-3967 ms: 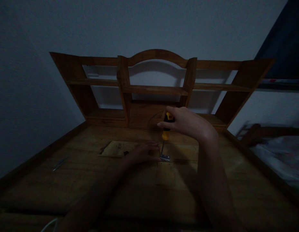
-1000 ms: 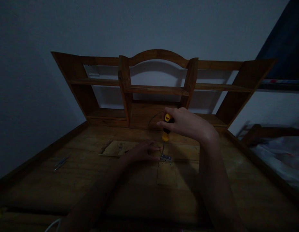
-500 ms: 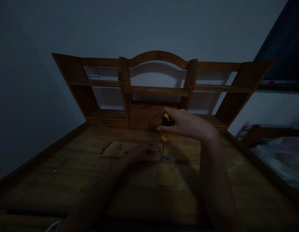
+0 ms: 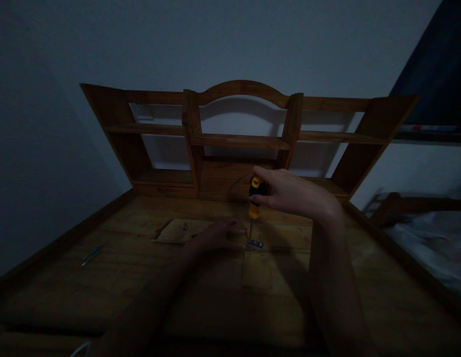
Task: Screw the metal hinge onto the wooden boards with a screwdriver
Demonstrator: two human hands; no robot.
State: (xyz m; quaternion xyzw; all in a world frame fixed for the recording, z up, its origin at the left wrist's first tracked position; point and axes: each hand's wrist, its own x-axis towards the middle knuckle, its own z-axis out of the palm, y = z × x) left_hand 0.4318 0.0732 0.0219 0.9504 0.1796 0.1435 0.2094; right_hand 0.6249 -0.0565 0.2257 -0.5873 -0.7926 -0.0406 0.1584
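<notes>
My right hand (image 4: 280, 191) is closed round the yellow-and-black handle of a screwdriver (image 4: 254, 210), which stands nearly upright. Its shaft comes down at the left end of a small metal hinge (image 4: 255, 244). Whether the tip sits in a screw head is too small and dark to tell. Under the near side of the hinge lies a small wooden block (image 4: 256, 270). My left hand (image 4: 219, 235) rests low on the left, thumb and fingers apart, the fingertips at the hinge's left edge. A flat wooden piece (image 4: 178, 230) with a broken left end lies beyond that hand.
All this lies on a wooden desktop (image 4: 118, 292) in dim light. A wooden shelf unit (image 4: 239, 141) stands along its back against the wall. Thin metal tools (image 4: 92, 254) lie at the left. White plastic-like bags (image 4: 431, 248) are beyond the right edge.
My right hand has shifted its hold on the screwdriver handle slightly, the hand turning a little. The left hand and the hinge stay in place.
</notes>
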